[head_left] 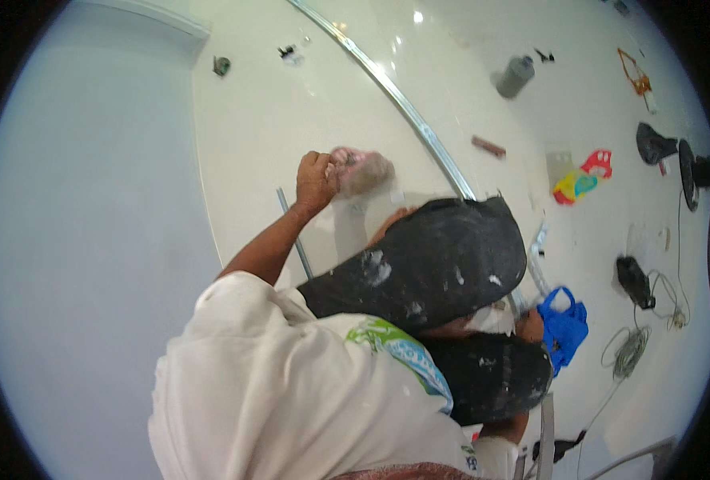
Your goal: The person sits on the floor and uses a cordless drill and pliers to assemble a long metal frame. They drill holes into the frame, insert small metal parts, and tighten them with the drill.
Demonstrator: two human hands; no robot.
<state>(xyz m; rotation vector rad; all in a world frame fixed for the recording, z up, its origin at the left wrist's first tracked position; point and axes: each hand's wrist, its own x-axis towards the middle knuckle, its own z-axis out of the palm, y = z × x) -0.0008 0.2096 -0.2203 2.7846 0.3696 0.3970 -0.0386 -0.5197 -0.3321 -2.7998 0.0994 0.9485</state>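
Note:
My left hand [317, 186] reaches out over the pale floor, its fingers curled onto the edge of a clear, pinkish plastic bag [368, 176]. Something brownish or grey shows in the bag; blur hides what it is. My right forearm [516, 427] passes behind my dark, paint-spotted knee, and the fingers of that hand are hidden. By the knees lies a blue bag [564, 328] with a loop handle, beside a patch of skin that could be a foot or a hand. A long metal channel [419, 124] runs along the floor up to my knee.
A thin metal strip [295, 236] lies beside my left forearm. Farther right are a grey bottle [516, 77], a reddish-brown block [488, 146], a colourful packet [584, 178], a black tool [635, 282] and coiled cable [631, 354]. A pale wall [91, 240] rises at the left.

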